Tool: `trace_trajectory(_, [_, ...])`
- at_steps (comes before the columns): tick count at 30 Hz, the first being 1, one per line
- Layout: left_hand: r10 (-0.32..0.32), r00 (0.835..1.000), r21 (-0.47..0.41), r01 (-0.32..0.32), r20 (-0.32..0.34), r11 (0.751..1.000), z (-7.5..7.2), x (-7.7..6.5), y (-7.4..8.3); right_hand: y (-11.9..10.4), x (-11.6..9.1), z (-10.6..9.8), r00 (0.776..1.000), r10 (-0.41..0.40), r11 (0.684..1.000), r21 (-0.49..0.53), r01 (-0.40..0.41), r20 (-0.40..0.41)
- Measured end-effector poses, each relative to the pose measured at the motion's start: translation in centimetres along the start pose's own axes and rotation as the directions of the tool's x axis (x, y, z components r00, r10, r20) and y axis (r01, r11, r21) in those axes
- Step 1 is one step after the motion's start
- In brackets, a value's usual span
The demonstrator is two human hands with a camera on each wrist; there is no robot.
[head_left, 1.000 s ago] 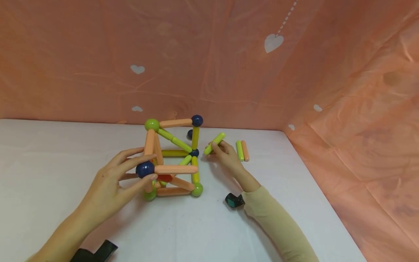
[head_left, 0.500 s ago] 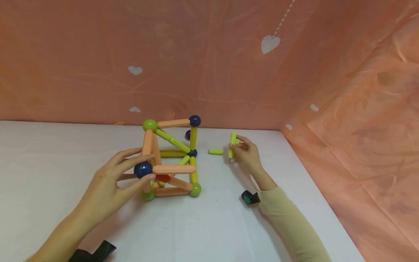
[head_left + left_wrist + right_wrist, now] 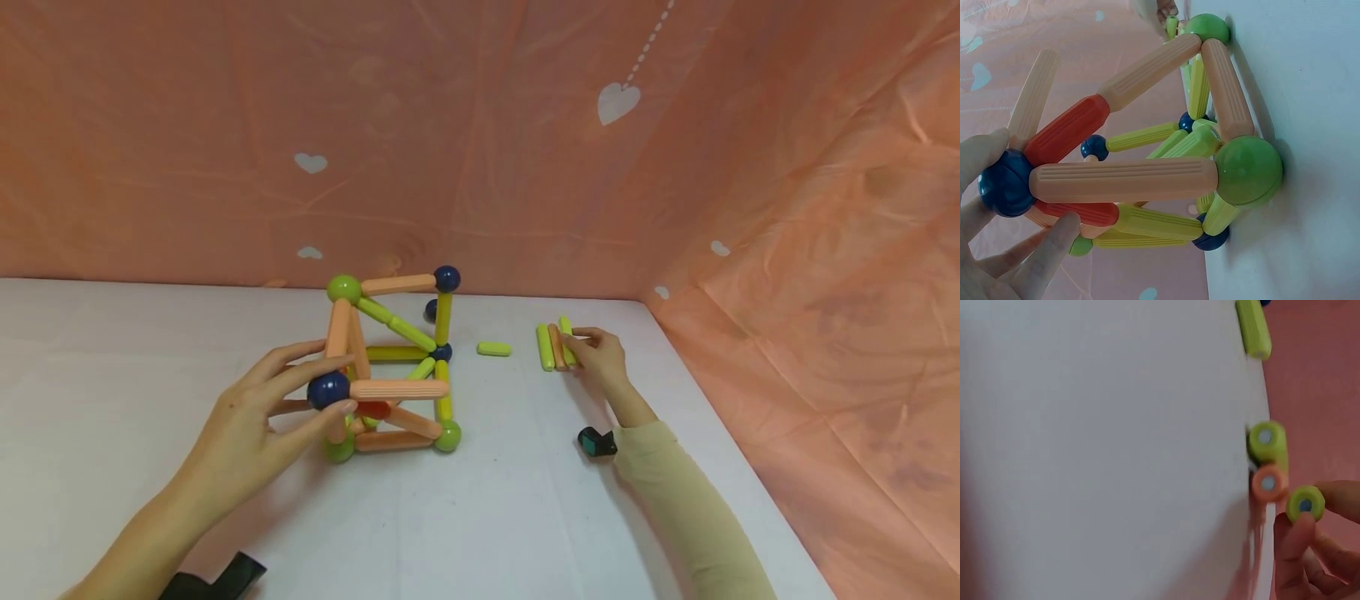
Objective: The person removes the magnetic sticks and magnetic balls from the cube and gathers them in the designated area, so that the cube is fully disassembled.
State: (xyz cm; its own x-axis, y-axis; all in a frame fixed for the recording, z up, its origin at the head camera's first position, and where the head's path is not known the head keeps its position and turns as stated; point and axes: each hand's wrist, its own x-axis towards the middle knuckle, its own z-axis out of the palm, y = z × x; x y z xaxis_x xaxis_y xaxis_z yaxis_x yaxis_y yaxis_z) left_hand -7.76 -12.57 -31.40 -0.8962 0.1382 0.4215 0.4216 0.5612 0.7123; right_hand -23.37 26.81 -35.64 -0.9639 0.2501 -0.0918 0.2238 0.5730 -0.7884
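Note:
A frame of magnetic rods and balls [image 3: 397,439], in peach, lime, red, blue and green, stands on the white table. My left hand [image 3: 258,417] holds its near blue ball [image 3: 328,390] between thumb and fingers; in the left wrist view this blue ball [image 3: 1007,182] joins peach and red rods. From that ball a peach rod [image 3: 401,389] points right. Farther right, my right hand [image 3: 603,360] pinches a lime magnetic rod [image 3: 566,329] beside a peach rod [image 3: 557,346] and another lime rod [image 3: 544,347]. In the right wrist view, the pinched lime rod [image 3: 1305,504] shows its metal end.
A short lime rod [image 3: 494,348] lies on the table [image 3: 480,525] between the frame and the row of rods. One blue ball [image 3: 431,310] sits behind the frame's right side. A peach curtain with white hearts [image 3: 480,150] hangs along the table's back edge.
My right hand has moved right from near the frame, leaving the short lime rod on the table and bringing a longer lime rod beside the peach one. My left hand stays put.

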Motion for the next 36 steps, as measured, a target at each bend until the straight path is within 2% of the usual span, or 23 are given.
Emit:
trace_trajectory(12, [-0.004, 1.000, -0.006, 0.004, 0.005, 1.000, 0.1, 0.0, 0.1, 1.1, 0.9, -0.5, 0.999, 0.010, 0.997, -0.074, -0.008, 0.032])
trace_trajectory(15, [0.001, 1.000, -0.006, -0.001, 0.002, 1.000, 0.1, 0.0, 0.1, 0.9, 0.6, -0.5, 1.000, -0.011, 0.996, -0.085, 0.013, 0.023])
trace_trajectory(18, [0.010, 1.000, -0.005, -0.010, -0.002, 1.000, 0.0, 0.0, 0.0, 0.2, -0.1, -0.2, 0.997, -0.078, 0.995, -0.063, 0.077, -0.028])
trace_trajectory(22, [0.011, 1.000, -0.009, -0.011, -0.002, 1.000, 0.0, 0.0, 0.0, -1.2, -1.5, 0.8, 0.975, -0.209, 0.975, 0.064, 0.214, -0.075])
trace_trajectory(26, [0.014, 1.000, -0.006, -0.014, -0.003, 1.000, 0.0, 0.1, 0.0, -2.9, -3.6, 2.0, 0.948, -0.318, 0.924, 0.219, 0.314, -0.017])
trace_trajectory(30, [0.019, 1.000, -0.004, -0.019, -0.003, 1.000, 0.1, 0.1, 0.1, -4.5, -5.7, 3.2, 0.914, -0.397, 0.877, 0.328, 0.351, 0.084])
trace_trajectory(36, [-0.006, 1.000, -0.011, 0.006, 0.013, 1.000, 0.1, 0.2, 0.1, -6.5, -8.4, 4.5, 0.871, -0.457, 0.845, 0.395, 0.360, 0.182])
